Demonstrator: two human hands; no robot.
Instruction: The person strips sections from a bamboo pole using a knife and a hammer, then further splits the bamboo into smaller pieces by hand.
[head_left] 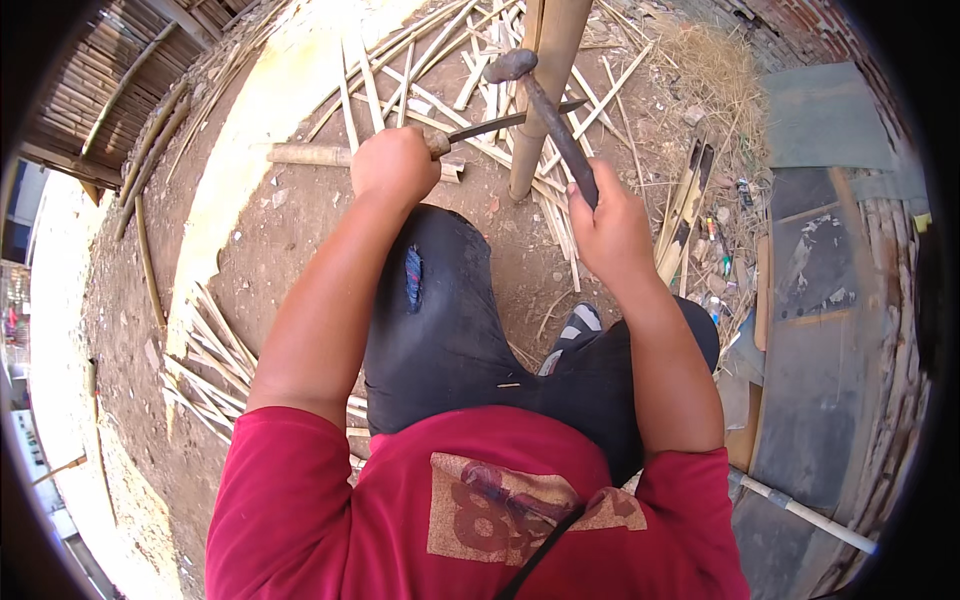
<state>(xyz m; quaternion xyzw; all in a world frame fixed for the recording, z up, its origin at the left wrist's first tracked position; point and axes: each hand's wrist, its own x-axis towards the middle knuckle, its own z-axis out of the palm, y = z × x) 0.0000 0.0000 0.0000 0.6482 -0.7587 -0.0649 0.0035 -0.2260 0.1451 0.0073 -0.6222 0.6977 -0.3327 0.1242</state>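
The left hand's grip (395, 168) is wrapped around the wooden handle (437, 144) of a knife (487, 127), whose blade shows on both sides of a bamboo pole (530, 155). The right hand's grip (612, 225) clasps a hammer (558, 125) slanting across the pole.

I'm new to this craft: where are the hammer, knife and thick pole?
Hammer (567, 140): head view, on its handle.
Knife (488, 127): head view, on its blade.
Thick pole (563, 55): head view, on its side above the knife.
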